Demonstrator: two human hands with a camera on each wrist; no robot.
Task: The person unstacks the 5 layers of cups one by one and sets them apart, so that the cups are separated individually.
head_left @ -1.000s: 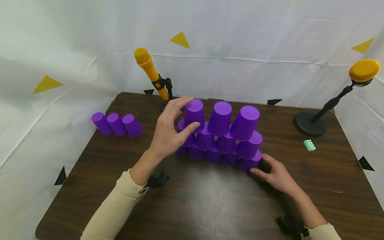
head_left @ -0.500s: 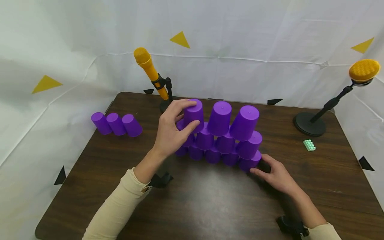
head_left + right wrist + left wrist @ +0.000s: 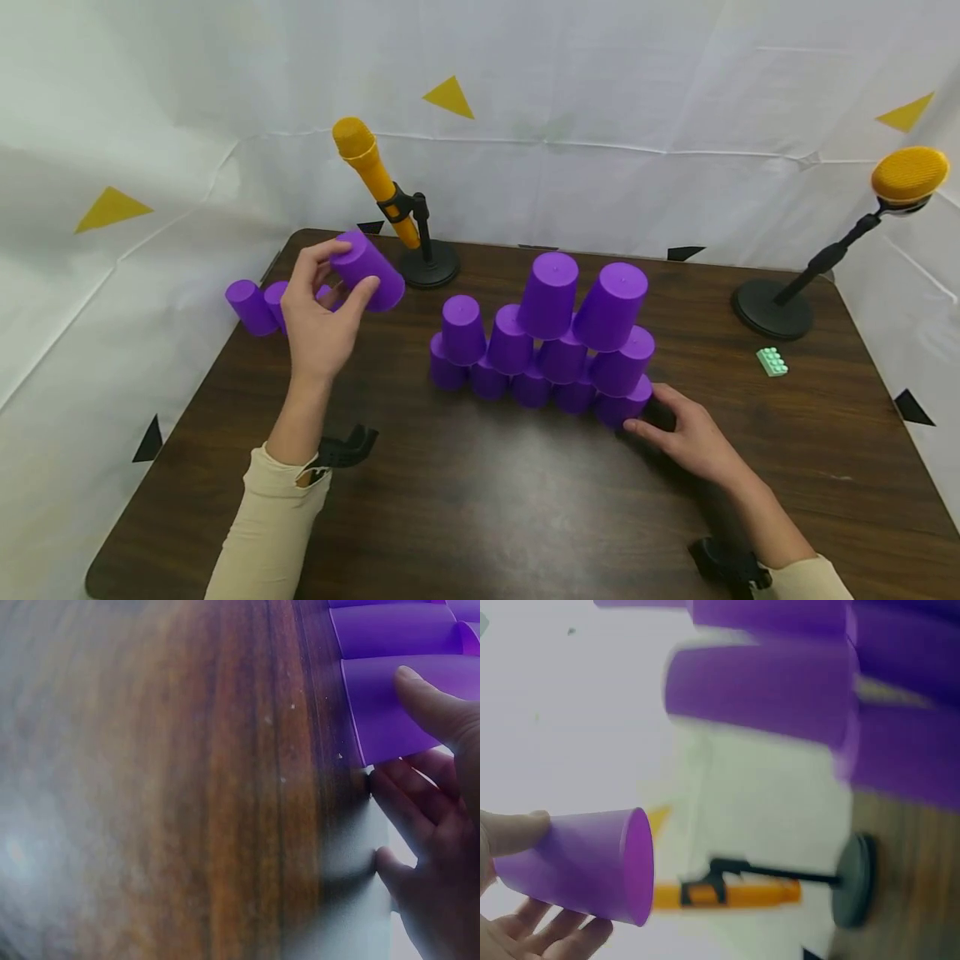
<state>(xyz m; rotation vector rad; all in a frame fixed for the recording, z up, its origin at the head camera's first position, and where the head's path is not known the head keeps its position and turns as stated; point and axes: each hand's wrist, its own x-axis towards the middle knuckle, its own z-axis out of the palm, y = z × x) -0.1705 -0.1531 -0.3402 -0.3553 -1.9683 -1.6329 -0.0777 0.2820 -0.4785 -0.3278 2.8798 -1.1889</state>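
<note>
My left hand [image 3: 318, 329] grips a purple plastic cup [image 3: 372, 273], raised and tilted left of the stack; in the left wrist view the cup's [image 3: 577, 862] open mouth faces right. The stack [image 3: 511, 337] is of upside-down purple cups in three tiers, with two cups on top toward the right. At its lower right end, my right hand [image 3: 693, 437] holds the end cup [image 3: 621, 406] of the bottom row. The right wrist view shows the thumb on that cup's [image 3: 382, 712] near side and fingers around its far side. Behind the left hand, purple cups [image 3: 250, 307] stand partly hidden.
A yellow handheld microphone [image 3: 367, 162] leans in a black stand [image 3: 429, 267] behind the stack. A round yellow microphone [image 3: 909, 175] rises from a black base [image 3: 772, 308] at right, near a mint-green toy brick [image 3: 772, 362]. White sheeting surrounds the dark wooden table [image 3: 517, 517].
My left hand has gripped the leftmost top-tier cup, lifted it off and carried it left, tilting it. The right hand has stayed on the end cup.
</note>
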